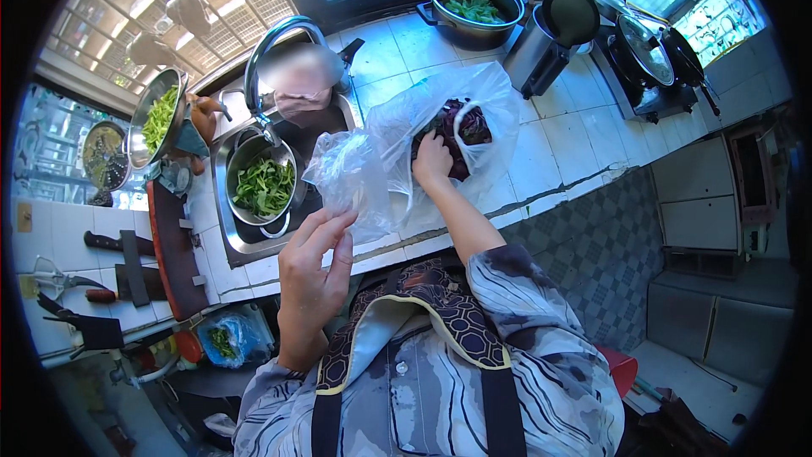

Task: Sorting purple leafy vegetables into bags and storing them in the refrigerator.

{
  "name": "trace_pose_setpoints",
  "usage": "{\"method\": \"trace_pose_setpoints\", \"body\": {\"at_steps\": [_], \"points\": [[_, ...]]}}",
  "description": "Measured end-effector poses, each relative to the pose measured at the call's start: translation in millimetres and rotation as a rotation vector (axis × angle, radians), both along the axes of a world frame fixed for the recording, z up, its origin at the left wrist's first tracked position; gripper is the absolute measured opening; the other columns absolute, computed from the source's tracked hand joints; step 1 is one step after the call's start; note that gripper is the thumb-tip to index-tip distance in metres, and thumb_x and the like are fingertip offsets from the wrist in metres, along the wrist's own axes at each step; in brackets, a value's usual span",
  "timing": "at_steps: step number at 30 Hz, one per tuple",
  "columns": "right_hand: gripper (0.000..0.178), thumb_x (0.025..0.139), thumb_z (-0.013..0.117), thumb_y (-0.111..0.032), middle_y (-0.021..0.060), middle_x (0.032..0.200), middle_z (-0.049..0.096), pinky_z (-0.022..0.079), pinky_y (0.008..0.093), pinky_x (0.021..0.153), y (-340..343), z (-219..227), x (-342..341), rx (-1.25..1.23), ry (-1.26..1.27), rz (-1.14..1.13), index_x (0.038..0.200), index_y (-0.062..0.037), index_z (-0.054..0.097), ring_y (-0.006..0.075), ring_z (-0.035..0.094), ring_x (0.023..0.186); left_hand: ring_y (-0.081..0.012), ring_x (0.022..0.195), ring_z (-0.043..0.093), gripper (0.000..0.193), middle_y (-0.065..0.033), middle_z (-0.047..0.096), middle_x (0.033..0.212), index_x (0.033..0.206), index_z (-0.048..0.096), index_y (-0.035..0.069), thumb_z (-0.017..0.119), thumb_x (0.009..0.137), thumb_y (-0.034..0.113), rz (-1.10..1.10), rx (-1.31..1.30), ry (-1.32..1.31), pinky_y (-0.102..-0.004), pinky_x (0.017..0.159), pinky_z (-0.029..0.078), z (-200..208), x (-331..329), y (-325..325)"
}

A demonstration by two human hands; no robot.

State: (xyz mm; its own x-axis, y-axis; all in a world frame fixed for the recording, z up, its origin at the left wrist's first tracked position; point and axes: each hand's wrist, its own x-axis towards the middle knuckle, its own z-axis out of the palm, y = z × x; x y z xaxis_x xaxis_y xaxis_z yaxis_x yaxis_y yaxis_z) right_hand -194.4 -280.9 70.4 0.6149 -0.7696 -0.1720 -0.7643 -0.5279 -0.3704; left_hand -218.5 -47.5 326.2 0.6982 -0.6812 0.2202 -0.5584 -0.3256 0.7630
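A clear plastic bag (pixel 499 106) lies on the white tiled counter with dark purple leafy vegetables (pixel 474 123) inside. My right hand (pixel 433 161) reaches into its mouth, fingers curled down on the leaves; the fingertips are partly hidden among them. At the counter's front edge, my left hand (pixel 317 262) pinches crumpled clear plastic (pixel 351 182) between thumb and fingers. This plastic stands up left of the leaves and seems to be part of the same bag. To its left, a metal pot (pixel 282 154) of green leaves sits in the sink.
Behind the sink (pixel 227 203) arches a faucet (pixel 279 27). A dark pot (pixel 436 27) of chopped greens and a kettle (pixel 537 51) stand at the back, a stove (pixel 622 89) at the right. Knives (pixel 118 241) hang left, near a red-brown board (pixel 169 245) and a bowl of greens (pixel 179 110).
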Motion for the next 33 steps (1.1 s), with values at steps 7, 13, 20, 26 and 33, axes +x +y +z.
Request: {"method": "trace_pose_setpoints", "body": {"at_steps": [7,13,20,26,33], "points": [[0.057,0.066,0.069,-0.019,0.0239,0.098,0.063,0.048,0.0481,0.083,-52,46,-39,0.055,-0.428,-0.151,0.114,0.0014,0.045,0.0428,0.06,0.094,-0.0266,0.084,0.063,0.019,-0.0166,0.063,0.098,0.099,0.064,-0.004,0.057,0.082,-0.003,-0.032,-0.037,-0.021,-0.0305,0.07,0.05,-4,-1,-3],[0.04,0.069,0.064,-0.005,0.0128,0.09,0.065,0.052,0.0387,0.076,-91,82,-78,0.68,-0.904,-0.264,0.108,0.002,0.057,0.0265,0.064,0.087,-0.0295,0.082,0.064,0.02,-0.0175,0.063,0.099,0.101,0.063,-0.002,0.057,0.082,-0.002,-0.102,-0.055,-0.044,-0.032,0.07,0.051,-8,-2,-13],[0.026,0.088,0.051,-0.01,0.0141,0.095,0.064,0.058,0.0372,0.064,-94,101,-111,1.535,-1.051,-0.391,0.111,0.0031,0.054,0.0255,0.065,0.08,-0.0276,0.081,0.065,0.021,-0.0173,0.063,0.101,0.102,0.063,-0.002,0.056,0.082,-0.001,-0.119,-0.054,0.013,-0.0319,0.07,0.051,-10,-5,-27],[0.024,0.091,0.047,-0.016,0.0158,0.09,0.064,0.057,0.0367,0.058,-88,106,-127,1.769,-1.223,-0.336,0.101,0.0037,0.056,0.0253,0.065,0.074,-0.0284,0.089,0.062,0.031,-0.0182,0.06,0.106,0.111,0.059,-0.003,0.059,0.081,0.002,0.05,-0.016,-0.015,-0.0333,0.076,0.05,-19,-6,-37],[0.025,0.082,0.055,-0.002,0.0122,0.092,0.064,0.058,0.0371,0.055,-84,132,-118,1.103,-1.086,-0.297,0.106,0.0011,0.055,0.023,0.065,0.072,-0.0357,0.103,0.056,0.045,-0.0238,0.055,0.112,0.119,0.054,-0.006,0.065,0.078,0.006,0.249,-0.107,-0.306,-0.0397,0.09,0.044,-27,1,-47]]}}
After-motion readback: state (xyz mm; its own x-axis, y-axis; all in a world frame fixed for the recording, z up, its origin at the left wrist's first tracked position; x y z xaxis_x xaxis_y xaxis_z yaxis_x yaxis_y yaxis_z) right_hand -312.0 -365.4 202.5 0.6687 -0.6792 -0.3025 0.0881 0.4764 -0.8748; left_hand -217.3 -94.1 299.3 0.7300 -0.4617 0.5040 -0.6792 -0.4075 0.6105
